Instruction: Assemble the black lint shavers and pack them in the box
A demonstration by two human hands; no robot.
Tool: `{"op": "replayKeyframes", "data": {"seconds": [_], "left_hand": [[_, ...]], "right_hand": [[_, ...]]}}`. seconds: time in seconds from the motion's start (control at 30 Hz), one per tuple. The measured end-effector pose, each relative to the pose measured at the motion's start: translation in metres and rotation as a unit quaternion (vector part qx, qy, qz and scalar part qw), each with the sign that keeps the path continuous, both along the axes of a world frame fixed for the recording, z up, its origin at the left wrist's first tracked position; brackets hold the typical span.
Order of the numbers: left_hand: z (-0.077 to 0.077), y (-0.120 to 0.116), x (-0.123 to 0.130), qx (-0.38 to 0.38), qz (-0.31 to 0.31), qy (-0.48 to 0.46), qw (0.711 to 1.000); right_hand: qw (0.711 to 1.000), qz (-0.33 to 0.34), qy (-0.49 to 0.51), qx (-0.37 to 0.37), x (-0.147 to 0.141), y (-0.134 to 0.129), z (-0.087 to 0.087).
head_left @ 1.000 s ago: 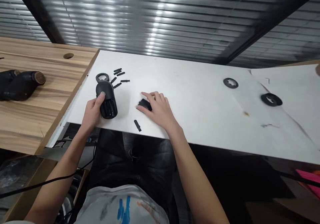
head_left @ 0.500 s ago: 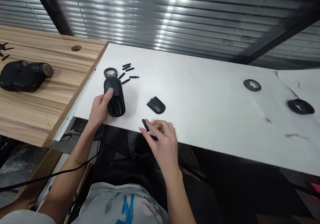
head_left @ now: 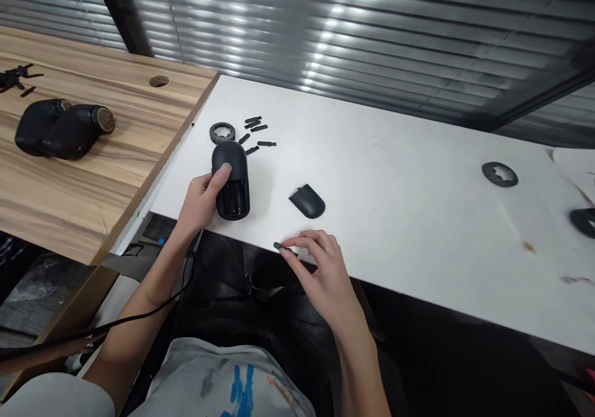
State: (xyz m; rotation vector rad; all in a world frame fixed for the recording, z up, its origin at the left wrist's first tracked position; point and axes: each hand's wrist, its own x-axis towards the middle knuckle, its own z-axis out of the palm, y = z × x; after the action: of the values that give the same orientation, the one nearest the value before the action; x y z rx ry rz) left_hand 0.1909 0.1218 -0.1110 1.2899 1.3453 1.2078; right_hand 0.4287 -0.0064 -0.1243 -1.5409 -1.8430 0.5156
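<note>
My left hand point(head_left: 202, 201) is wrapped round a black rounded device point(head_left: 232, 157), its thumb on the front. The lower half of the device is an open, dark compartment; what lies inside is hard to make out. At the table's front edge, my right hand point(head_left: 320, 256) pinches a small black strip point(head_left: 279, 246) between thumb and fingertips. Between the hands, a black rounded cover point(head_left: 308, 201) with a small tab lies on the white table point(head_left: 395, 219). Behind the device are several similar black strips point(head_left: 266, 144) and a black ring point(head_left: 222, 132) with a notched inside.
On the wooden table point(head_left: 134, 157) at left lie a black curved object point(head_left: 69, 131) with round ends and some black pieces point(head_left: 16, 77). Two more dark rings point(head_left: 499, 174) lie far right. A black cable point(head_left: 139, 313) crosses my left forearm. Blinds point(head_left: 395, 39) stand behind.
The strip in my right hand has turned from steep to nearly flat and is held lower, by the table edge. The view has shifted a little left; my left hand keeps the device in place.
</note>
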Motion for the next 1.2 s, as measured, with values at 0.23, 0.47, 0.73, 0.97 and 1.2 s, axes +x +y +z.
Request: {"op": "replayKeyframes", "data": {"seconds": [0.23,0.47,0.73,0.97,1.2], "left_hand": [[-0.001,0.0,0.0,-0.015,-0.012,-0.05,0.999],[0.003,-0.002,-0.001,-0.019,-0.053,-0.033,0.998],[0.006,-0.004,0.002,-0.025,-0.059,-0.024,0.998],[0.008,-0.004,0.005,-0.022,-0.086,0.0,0.996],[0.01,-0.003,0.009,-0.03,-0.079,0.019,0.996]], "right_hand": [[0.999,0.027,0.01,0.019,0.0,0.001,0.012],[0.994,0.044,-0.013,0.104,-0.024,0.011,0.029],[0.992,0.003,0.112,0.057,-0.052,0.032,0.025],[0.982,-0.031,0.184,0.009,-0.064,0.047,0.028],[0.972,-0.037,0.226,-0.047,-0.063,0.055,0.028]]}}
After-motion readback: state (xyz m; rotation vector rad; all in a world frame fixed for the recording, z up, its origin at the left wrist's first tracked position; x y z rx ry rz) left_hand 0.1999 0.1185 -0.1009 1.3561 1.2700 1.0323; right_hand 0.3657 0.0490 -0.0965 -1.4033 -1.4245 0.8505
